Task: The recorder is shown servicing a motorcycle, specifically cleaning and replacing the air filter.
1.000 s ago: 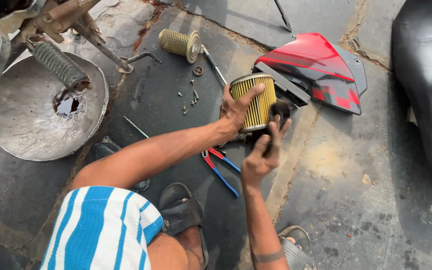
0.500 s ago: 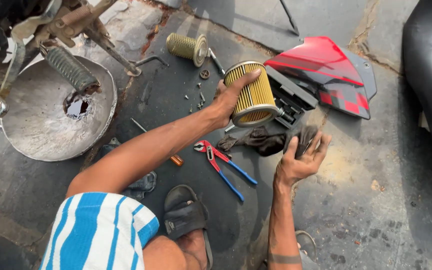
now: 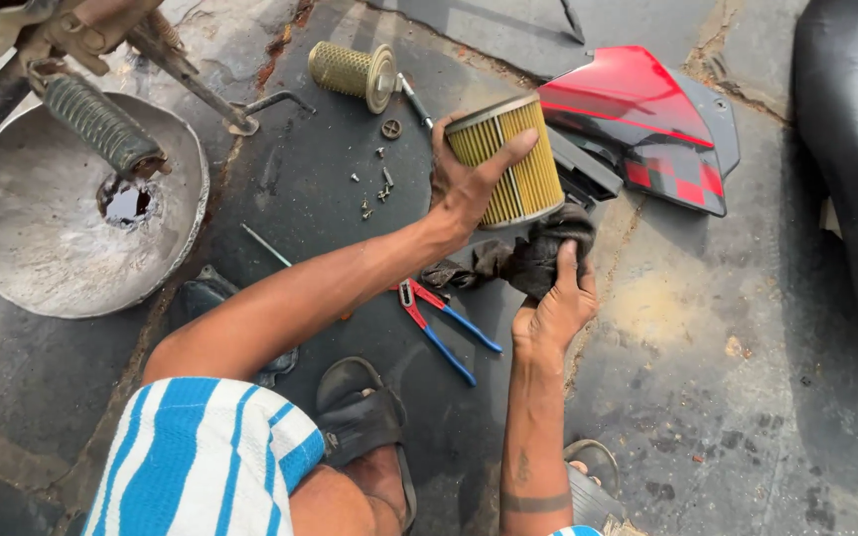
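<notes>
Both hands are busy: the left hand (image 3: 469,184) grips a yellow air filter (image 3: 506,162) above the floor (image 3: 747,397), while the right hand (image 3: 551,310) closes on a dark rag (image 3: 538,248) just beneath it. Wiping looks like the step in hand, and it calls for bringing rag and filter together.

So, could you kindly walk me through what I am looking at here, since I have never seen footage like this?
There is no machine here: a person wears a camera on the head, so the single view looks down at their own two bare hands while they crouch on dark paving. The left hand holds up a yellow pleated cylinder filter. The right hand grips a dark rag just below it. On the ground lie red and blue pliers, a few small screws, a second, mesh-covered filter and a red and grey body panel. At the left sits a dented metal bowl with a little liquid in it, under a ribbed footpeg. The sandalled foot and the striped shorts are the person's own.
</notes>
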